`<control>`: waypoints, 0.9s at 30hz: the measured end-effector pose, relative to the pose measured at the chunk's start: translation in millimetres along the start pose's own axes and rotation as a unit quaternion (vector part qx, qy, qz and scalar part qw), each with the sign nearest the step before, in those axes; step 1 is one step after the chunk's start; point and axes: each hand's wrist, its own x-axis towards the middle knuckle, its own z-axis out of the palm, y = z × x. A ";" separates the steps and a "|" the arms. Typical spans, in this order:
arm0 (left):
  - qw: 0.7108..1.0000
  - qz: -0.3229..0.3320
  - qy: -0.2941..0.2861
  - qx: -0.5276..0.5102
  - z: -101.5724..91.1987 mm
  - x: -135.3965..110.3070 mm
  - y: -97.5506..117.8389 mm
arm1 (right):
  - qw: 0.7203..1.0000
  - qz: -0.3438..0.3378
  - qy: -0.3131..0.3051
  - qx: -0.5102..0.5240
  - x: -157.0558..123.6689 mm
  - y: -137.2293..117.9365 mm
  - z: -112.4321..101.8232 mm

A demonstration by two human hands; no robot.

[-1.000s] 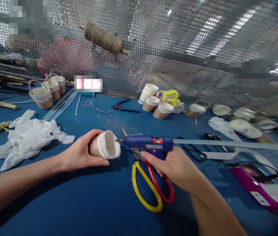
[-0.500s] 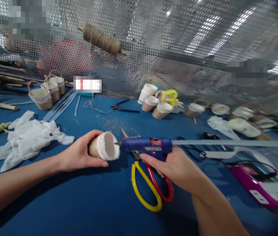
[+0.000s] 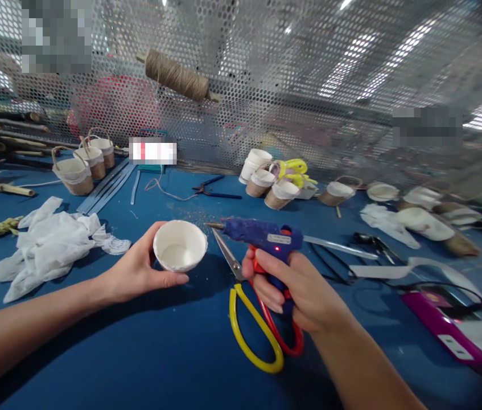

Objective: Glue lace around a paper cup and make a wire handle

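My left hand (image 3: 138, 271) is wrapped round a small white paper cup (image 3: 180, 246), whose mouth is turned up toward me. In my right hand (image 3: 298, 285) is a blue hot glue gun (image 3: 262, 234) with a red light on. The gun's nozzle points left, a short way from the cup's rim and not touching it. A clear glue stick pokes out of the gun's back to the right. Scissors (image 3: 258, 324) with one yellow and one red handle lie on the blue table (image 3: 159, 347) under my right hand.
Crumpled white lace fabric (image 3: 50, 242) lies at left. Finished cup baskets (image 3: 81, 165) stand at back left, more cups (image 3: 270, 182) at back centre and right. Pliers (image 3: 213, 188), a twine spool (image 3: 176, 75) on the mesh wall, black scissors (image 3: 369, 242) and a magenta device (image 3: 445, 319) are around.
I have turned the cup from lying sideways to mouth-up. The glue gun's nozzle has pulled away from the rim and my right hand has lifted and tilted the gun.
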 end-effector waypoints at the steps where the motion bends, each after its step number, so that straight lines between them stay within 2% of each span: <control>1: 1.000 0.001 0.006 -0.016 1.2 -0.1 0.8 | 0.999 0.010 -0.006 0.033 0.8 1.5 2.8; 8: 0.996 0.013 0.027 -0.088 7.0 -0.2 4.0 | 0.982 0.019 -0.028 0.184 8.1 10.8 12.5; 13: 0.995 0.016 0.035 -0.096 7.5 -0.4 3.4 | 0.979 0.052 -0.040 0.193 9.9 16.6 14.7; 17: 0.995 0.022 0.043 -0.090 7.5 0.0 1.1 | 0.984 0.052 -0.025 0.171 9.6 18.7 17.8; 20: 0.996 0.020 0.052 -0.075 7.3 0.3 -0.2 | 0.995 0.030 -0.004 0.095 9.5 19.7 17.9; 23: 0.996 0.011 0.065 -0.053 7.0 0.7 -0.3 | 0.998 -0.023 0.038 -0.053 8.8 19.3 15.4; 27: 0.997 0.008 0.076 0.003 6.1 1.6 0.4 | 0.959 -0.077 0.101 -0.255 6.0 13.6 11.8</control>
